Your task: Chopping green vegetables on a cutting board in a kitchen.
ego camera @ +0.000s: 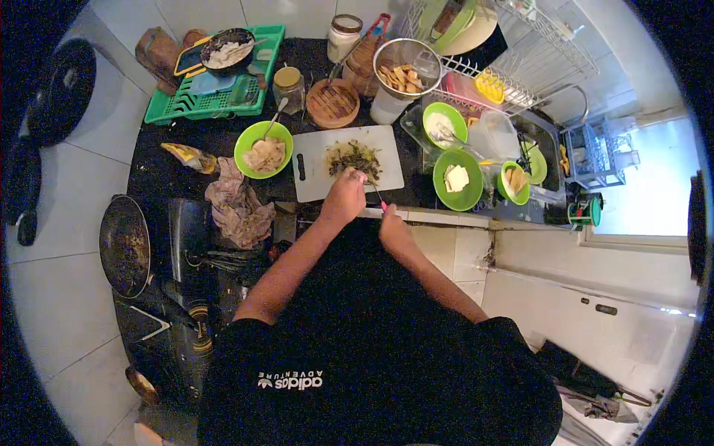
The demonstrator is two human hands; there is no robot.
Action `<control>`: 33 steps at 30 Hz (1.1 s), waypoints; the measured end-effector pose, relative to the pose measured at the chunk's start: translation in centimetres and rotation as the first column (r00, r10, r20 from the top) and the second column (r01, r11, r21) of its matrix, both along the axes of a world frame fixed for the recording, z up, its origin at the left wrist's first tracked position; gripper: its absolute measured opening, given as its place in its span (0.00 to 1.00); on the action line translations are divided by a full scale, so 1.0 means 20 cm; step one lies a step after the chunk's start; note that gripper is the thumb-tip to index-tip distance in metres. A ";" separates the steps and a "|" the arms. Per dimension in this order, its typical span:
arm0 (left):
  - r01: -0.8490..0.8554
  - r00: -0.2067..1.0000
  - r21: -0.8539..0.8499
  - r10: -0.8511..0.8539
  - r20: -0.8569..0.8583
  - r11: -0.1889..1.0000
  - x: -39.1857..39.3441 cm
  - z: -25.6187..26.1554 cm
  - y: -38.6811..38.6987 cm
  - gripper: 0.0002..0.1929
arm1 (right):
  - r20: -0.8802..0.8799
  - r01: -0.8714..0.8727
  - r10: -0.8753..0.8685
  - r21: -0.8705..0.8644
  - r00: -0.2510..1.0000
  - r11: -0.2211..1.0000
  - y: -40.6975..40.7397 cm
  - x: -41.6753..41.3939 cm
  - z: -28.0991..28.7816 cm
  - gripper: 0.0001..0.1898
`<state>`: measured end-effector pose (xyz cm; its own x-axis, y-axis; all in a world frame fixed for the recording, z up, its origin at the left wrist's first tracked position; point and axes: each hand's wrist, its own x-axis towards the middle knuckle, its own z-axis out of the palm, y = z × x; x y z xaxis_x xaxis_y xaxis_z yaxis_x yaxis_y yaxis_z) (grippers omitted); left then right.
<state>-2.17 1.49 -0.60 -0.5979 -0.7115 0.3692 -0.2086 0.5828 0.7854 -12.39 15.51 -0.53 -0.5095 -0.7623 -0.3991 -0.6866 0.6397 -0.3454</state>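
A white cutting board (312, 187) lies on the dark counter before me, with dark green chopped herbs (354, 159) spread over its middle. My right hand (397, 229) grips the pink handle of a knife (380, 196) at the board's near edge. The blade points up and left, towards the herbs. My left hand (345, 195) is over the near side of the board, its fingers bunched close to the blade tip. Whether those fingers pinch the blade or some herbs cannot be told. Left of the board sits a green bowl (242, 156) with pale food and a spoon.
Right of the board stand green bowls of white food (439, 124), pale slices (457, 178) and brown pieces (516, 181). A strainer (407, 67) rests on a container behind. A crumpled cloth (240, 209), a gas stove (184, 251) and a pan (125, 245) are at left.
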 end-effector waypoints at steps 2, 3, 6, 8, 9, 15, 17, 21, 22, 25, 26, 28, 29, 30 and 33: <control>0.004 0.998 0.003 -0.004 0.057 1.000 0.00 0.02 0.00 0.08 | -0.018 -0.040 0.039 -0.024 0.999 0.999 -0.03 -0.01 0.00 0.13; 0.009 0.994 -0.015 -0.007 0.111 1.000 0.00 0.03 0.01 0.08 | -0.025 -0.047 0.046 -0.025 0.999 0.999 -0.04 -0.01 0.00 0.13; -0.002 0.983 -0.004 0.003 0.181 1.000 0.01 0.05 0.03 0.08 | -0.030 -0.088 0.086 -0.056 0.996 0.995 -0.05 -0.03 -0.02 0.13; -0.017 0.979 0.023 0.012 0.201 1.000 0.02 0.05 0.03 0.08 | -0.012 -0.078 0.077 -0.061 0.997 0.995 0.00 -0.02 -0.06 0.12; -0.010 0.985 0.022 0.006 0.171 1.000 0.03 0.06 0.03 0.08 | -0.012 -0.076 0.075 -0.062 0.997 0.995 0.00 -0.01 -0.08 0.12; 0.063 0.978 -0.057 -0.051 0.202 0.996 0.04 0.10 0.03 0.09 | 0.041 -0.019 0.020 -0.011 0.999 1.000 0.00 -0.02 -0.04 0.14; 0.071 0.969 -0.061 -0.054 0.242 0.996 0.02 0.08 0.02 0.11 | 0.041 -0.002 0.005 -0.056 0.999 0.998 0.05 -0.02 -0.07 0.14; 0.008 0.983 0.040 -0.015 0.181 0.999 0.02 0.03 0.01 0.10 | 0.040 0.006 -0.002 -0.106 0.999 0.994 0.05 -0.04 -0.15 0.12; -0.016 0.988 0.048 0.008 0.154 0.999 0.02 0.03 0.02 0.09 | 0.041 0.002 0.004 -0.153 0.999 0.988 0.04 -0.04 -0.15 0.11; -0.007 0.988 0.003 0.007 0.153 1.000 0.00 0.05 0.00 0.09 | 0.060 0.006 0.004 -0.166 0.998 0.986 0.05 -0.04 -0.12 0.11; -0.006 0.987 0.003 0.005 0.159 1.000 0.02 0.05 0.01 0.09 | 0.072 0.012 -0.002 -0.133 0.997 0.991 0.05 -0.03 -0.11 0.11; 0.069 0.994 -0.037 -0.066 0.091 0.997 0.02 0.08 0.00 0.07 | 0.066 0.025 -0.018 -0.108 0.998 0.994 0.05 -0.04 -0.12 0.11; 0.077 0.993 -0.039 -0.073 0.095 0.996 0.01 0.10 -0.01 0.07 | 0.057 0.035 -0.030 -0.080 0.998 0.996 0.04 -0.04 -0.12 0.11; 0.044 0.994 0.011 -0.045 0.097 0.999 0.02 0.09 0.00 0.07 | 0.065 0.042 -0.037 -0.076 0.997 0.996 0.05 -0.03 -0.12 0.11; 0.022 0.997 0.023 -0.024 0.078 0.999 0.03 0.06 0.01 0.07 | 0.012 0.018 -0.017 -0.081 1.000 0.997 0.04 -0.02 -0.10 0.11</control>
<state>-1.52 1.61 0.62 -0.6408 -0.7045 0.3051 -0.2564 0.5709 0.7800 -12.70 16.28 -2.50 -0.5190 -0.7833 -0.3421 -0.6713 0.6213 -0.4041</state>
